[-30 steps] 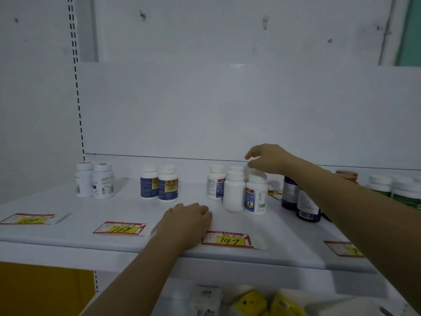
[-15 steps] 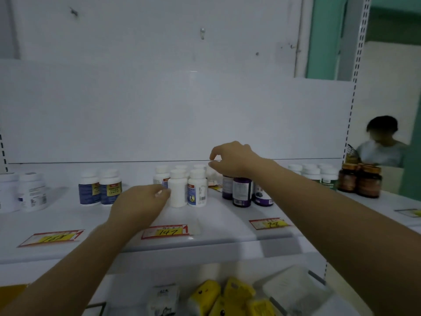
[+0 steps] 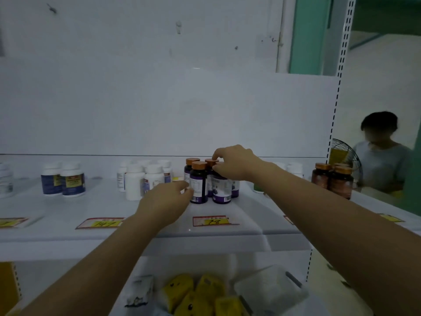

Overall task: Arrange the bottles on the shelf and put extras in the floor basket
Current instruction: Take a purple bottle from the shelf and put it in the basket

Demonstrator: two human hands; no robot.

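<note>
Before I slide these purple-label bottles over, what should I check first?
1. Right hand pinching rear bottle by its cap: ok.
2. Left hand gripping front bottle: cannot tell, fingertips reach its side.
3. Purple-label bottles upright: ok.
4. Group behind price tag: ok.
5. Apart from white bottles: ok.
6. Floor basket within sight: not ok.

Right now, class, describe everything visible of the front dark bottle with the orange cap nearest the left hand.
The front dark bottle stands upright on the white shelf, foremost of its group. Dark, glossy body, probably plastic; orange cap on; purple-and-white label. The left hand touches its left side; the right hand grips the bottle behind.
</note>
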